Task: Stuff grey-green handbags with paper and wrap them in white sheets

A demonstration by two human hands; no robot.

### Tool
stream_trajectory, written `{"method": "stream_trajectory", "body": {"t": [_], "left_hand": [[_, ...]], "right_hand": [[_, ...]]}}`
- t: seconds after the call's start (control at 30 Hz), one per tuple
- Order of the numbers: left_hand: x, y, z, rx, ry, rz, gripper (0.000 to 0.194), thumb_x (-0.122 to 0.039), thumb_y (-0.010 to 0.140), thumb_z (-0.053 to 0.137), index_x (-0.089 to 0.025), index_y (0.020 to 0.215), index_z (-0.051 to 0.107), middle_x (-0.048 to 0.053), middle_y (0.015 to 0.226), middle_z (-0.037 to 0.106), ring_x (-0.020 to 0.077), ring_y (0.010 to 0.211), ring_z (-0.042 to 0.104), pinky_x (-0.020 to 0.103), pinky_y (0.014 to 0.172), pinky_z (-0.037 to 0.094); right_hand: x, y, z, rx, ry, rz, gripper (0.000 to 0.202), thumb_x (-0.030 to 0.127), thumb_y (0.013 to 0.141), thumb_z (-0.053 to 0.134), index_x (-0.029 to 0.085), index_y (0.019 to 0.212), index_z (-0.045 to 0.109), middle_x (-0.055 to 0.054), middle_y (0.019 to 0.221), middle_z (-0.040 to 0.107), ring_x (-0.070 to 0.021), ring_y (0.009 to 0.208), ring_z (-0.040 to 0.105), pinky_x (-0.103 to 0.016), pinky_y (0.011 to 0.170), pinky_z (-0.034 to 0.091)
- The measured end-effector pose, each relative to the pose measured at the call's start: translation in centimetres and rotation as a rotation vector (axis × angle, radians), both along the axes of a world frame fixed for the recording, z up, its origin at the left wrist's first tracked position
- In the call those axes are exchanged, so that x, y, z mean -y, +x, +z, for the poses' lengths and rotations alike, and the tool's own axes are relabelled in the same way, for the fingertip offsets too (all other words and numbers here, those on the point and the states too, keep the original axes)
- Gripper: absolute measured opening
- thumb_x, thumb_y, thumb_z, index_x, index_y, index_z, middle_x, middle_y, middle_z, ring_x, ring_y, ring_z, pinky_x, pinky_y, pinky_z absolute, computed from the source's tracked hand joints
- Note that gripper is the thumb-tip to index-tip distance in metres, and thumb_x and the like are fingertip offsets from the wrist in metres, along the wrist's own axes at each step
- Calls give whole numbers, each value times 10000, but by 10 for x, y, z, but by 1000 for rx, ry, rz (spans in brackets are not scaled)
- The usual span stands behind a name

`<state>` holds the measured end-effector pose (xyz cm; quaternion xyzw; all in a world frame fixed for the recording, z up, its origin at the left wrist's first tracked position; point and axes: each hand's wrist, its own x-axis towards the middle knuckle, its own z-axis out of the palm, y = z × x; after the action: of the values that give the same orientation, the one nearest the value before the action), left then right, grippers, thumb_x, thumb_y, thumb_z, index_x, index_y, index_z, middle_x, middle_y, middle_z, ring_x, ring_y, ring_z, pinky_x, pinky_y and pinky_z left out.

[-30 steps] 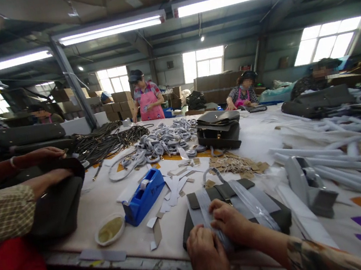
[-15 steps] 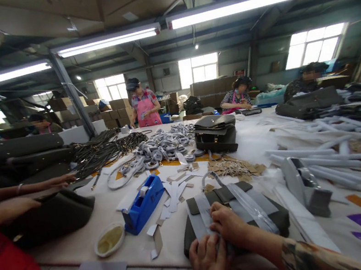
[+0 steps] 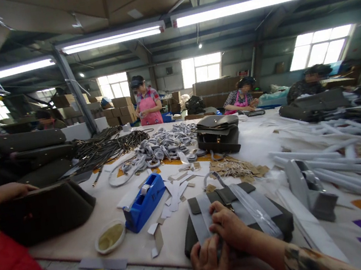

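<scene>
A dark olive handbag (image 3: 283, 224) lies flat at the table's near edge, its handle toward the far side. Two pale wrapping strips cross its flap: the left strip (image 3: 199, 222) runs under my hands, and the right strip (image 3: 254, 208) looks glossy. My right hand (image 3: 229, 226) is closed, with curled fingertips pinching at the left strip. My left hand (image 3: 210, 262) is beside it at the bag's front edge, fingers bent together and pressed on the same strip. What lies under the fingertips of both hands is hidden.
A blue tape dispenser (image 3: 145, 201) and a shallow dish (image 3: 110, 236) stand left; a grey dispenser (image 3: 311, 191) stands right. Behind are tags (image 3: 238, 166), wrapped handles (image 3: 164, 144) and stacked bags (image 3: 218, 133). At left, a co-worker's hand (image 3: 12, 191) rests on another dark bag (image 3: 48, 214).
My hands stay nearly in place on the bag, with little visible shift. At left, the co-worker's arms have drawn back and that bag has turned. The view has shifted slightly.
</scene>
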<state>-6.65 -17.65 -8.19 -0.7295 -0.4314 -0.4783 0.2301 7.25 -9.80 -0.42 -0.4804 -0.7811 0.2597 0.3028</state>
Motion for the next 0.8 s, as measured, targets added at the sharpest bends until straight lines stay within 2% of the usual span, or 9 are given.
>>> {"method": "stream_trajectory", "body": {"t": [0.13,0.3,0.4,0.47,0.53,0.6,0.7,0.77,0.8], "left_hand": [[5,-3,6,-83,-72,22,256,-333,996,563,-321,1201,716,55,1118,758,217,1061,670,401,1026,417],[7,-1,12,-81,-96,52,223,-314,939,666,-320,1154,727,46,1117,763,225,1027,680,407,963,461],[5,0,10,-59,-101,36,239,-318,928,687,-320,1165,717,33,1140,765,234,1033,678,431,953,448],[4,-1,7,-51,-98,12,260,-302,925,690,-318,1183,705,28,1163,763,243,1046,673,445,948,438],[3,-2,4,-48,-97,-4,272,-294,920,693,-316,1191,698,22,1179,759,247,1051,669,453,944,432],[2,-2,2,-45,-100,-10,273,-293,920,689,-316,1192,696,20,1185,757,248,1050,666,458,946,428],[2,-2,2,-46,-100,-4,271,-277,915,688,-317,1183,702,21,1177,759,252,1044,662,457,946,424],[1,-3,3,-55,-92,1,274,-280,901,707,-313,1172,706,24,1164,762,254,1039,662,451,942,427],[1,-3,4,-64,-84,2,272,-289,895,717,-311,1165,709,24,1160,763,252,1035,663,448,939,430]], "right_hand": [[-1,-1,-2,57,-3,-15,236,101,800,676,178,588,606,-78,1094,609,-189,971,635,-319,954,486],[-5,-3,0,63,-25,-40,190,98,773,695,171,608,634,-83,1050,637,-192,956,636,-304,923,486],[-10,3,10,-4,-70,-49,136,94,750,689,176,649,649,-64,962,660,-190,905,645,-297,874,504],[-10,11,21,-66,-68,-45,122,122,808,646,181,706,675,-61,939,684,-188,909,658,-295,880,514],[-4,23,31,-108,-9,-7,178,176,902,574,180,805,723,-84,1004,711,-195,970,669,-310,925,517],[6,33,37,-51,59,82,234,202,945,536,191,930,770,-108,1165,718,-234,1105,653,-374,1015,492],[23,40,35,253,87,182,251,209,907,615,260,1084,785,-93,1411,645,-394,1366,500,-595,1133,368],[30,40,32,395,100,147,311,215,875,669,285,1163,765,-92,1499,579,-481,1455,364,-705,1136,292],[30,41,31,416,120,105,346,216,872,677,289,1202,748,-94,1523,556,-490,1475,328,-721,1136,281]]}}
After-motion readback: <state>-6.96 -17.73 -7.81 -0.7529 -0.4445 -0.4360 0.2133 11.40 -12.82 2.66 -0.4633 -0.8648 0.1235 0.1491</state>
